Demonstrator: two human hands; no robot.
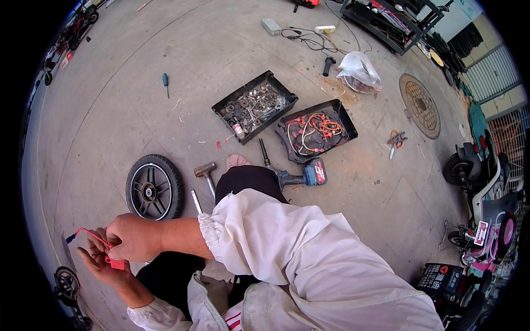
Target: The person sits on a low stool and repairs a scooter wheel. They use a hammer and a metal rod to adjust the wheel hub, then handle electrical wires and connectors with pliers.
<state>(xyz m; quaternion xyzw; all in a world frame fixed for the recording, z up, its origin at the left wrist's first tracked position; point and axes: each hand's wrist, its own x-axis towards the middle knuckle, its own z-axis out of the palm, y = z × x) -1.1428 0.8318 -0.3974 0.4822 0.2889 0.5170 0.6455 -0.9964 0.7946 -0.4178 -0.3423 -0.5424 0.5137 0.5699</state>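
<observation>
Both my hands are together at the lower left, over a short red wire (85,230) that ends in a blue connector (70,239). My right hand (135,237) is closed on the wire with a pinch, its arm reaching across my body. Below it, my left hand (110,270) holds the wire from underneath, palm partly up and thumb stuck out. A red plastic block (115,263), perhaps a fuse holder, hangs between the hands; part of it is hidden by fingers.
Near my legs lie a wheel (149,187), a hammer (205,171) and a cordless power tool (292,176). Beyond stand black trays of hardware (254,132) and wiring (346,110). A screwdriver (165,83), pliers (395,140) and a plastic bag (359,71) lie farther out.
</observation>
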